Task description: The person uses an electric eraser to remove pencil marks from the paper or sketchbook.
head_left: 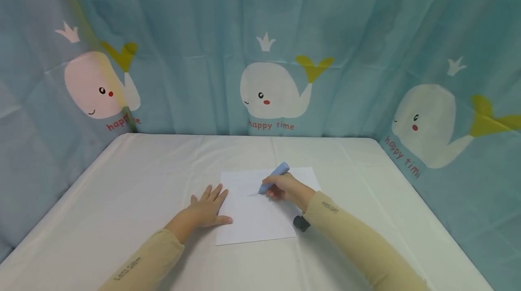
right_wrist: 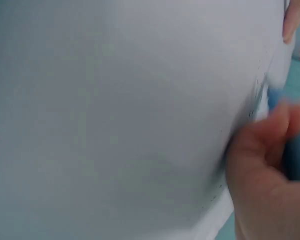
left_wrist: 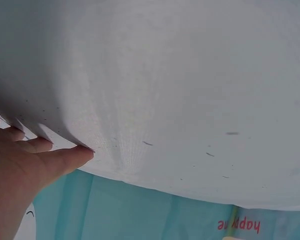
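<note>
A sheet of white paper (head_left: 254, 223) lies on the table, with a faint thin mark near its middle. My right hand (head_left: 282, 187) pinches a thick light-blue pen (head_left: 281, 169), tilted, its dark tip down at the paper beside that mark. In the right wrist view the pen (right_wrist: 274, 97) and fingers are blurred. Spread flat, my left hand (head_left: 205, 209) rests at the paper's left edge, thumb and fingertips on or by the sheet. The left wrist view shows that hand (left_wrist: 30, 160) with its fingers extended on the white surface.
A white cloth covers the table (head_left: 122, 200). By the paper's lower right edge, partly behind the right sleeve (head_left: 346, 227), is a small black object (head_left: 301, 223) of unclear kind. A blue-green curtain (head_left: 195, 92) with whale prints hangs around the back and sides.
</note>
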Demonstrator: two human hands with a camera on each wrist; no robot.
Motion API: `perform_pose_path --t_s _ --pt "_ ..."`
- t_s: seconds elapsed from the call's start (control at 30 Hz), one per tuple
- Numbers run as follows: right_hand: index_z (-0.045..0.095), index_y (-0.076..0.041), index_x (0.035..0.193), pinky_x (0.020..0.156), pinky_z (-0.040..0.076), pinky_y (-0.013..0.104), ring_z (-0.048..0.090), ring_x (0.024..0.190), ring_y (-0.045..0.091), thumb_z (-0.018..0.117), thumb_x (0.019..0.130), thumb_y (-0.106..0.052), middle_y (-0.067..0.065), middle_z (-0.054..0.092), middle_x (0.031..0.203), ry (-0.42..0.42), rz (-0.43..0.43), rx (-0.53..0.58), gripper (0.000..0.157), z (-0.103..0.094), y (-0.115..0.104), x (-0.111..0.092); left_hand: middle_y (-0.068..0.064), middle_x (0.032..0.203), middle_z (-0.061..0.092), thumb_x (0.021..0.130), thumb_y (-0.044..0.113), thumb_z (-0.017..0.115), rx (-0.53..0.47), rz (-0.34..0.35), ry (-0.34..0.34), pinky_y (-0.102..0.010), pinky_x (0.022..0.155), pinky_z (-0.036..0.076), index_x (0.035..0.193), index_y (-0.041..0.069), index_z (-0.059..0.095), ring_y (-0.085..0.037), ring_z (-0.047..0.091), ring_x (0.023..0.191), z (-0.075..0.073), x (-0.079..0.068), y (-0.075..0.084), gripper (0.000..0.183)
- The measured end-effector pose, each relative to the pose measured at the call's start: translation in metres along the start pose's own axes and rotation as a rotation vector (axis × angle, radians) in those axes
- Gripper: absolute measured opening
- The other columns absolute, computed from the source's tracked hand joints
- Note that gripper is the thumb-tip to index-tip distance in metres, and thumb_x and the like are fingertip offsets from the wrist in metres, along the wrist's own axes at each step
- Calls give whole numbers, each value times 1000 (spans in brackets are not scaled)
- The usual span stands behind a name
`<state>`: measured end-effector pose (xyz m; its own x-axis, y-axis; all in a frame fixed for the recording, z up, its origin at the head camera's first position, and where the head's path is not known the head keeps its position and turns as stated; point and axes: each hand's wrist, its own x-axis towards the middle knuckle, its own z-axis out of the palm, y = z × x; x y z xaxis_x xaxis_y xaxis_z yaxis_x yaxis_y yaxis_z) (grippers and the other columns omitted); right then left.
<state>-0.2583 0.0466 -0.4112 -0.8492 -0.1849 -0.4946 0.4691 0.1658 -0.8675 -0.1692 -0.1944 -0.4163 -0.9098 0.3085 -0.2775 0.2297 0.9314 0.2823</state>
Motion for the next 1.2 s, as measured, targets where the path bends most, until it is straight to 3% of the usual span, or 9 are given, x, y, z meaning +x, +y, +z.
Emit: perform_pose_path --t_s 0.63,0.87,1.2 --pt "59 4 96 49 45 20 53 49 11 68 88 -10 8 59 62 -22 12 16 18 -2 1 -1 -25 158 12 88 59 59 -13 12 4 -78 100 10 152 0 25 -49 5 143 1 2 -2 93" --pt "59 6 102 51 47 21 55 52 13 65 87 -7 9 60 66 -31 -1 46 21 -5 -1 -3 -24 159 12 89 57 60 -7 -5 -6 -77 101 9 152 1 25 -49 5 143 -2 1 1 92" --pt "57 6 101 47 45 20 53 47 11 66 84 -4 8 59 62 66 -15 67 21 4 -1 -2 -24 159 13 88 58 61 0 -27 -6 -77 101 10 152 1 25 -48 5 143 -1 0 0 92"
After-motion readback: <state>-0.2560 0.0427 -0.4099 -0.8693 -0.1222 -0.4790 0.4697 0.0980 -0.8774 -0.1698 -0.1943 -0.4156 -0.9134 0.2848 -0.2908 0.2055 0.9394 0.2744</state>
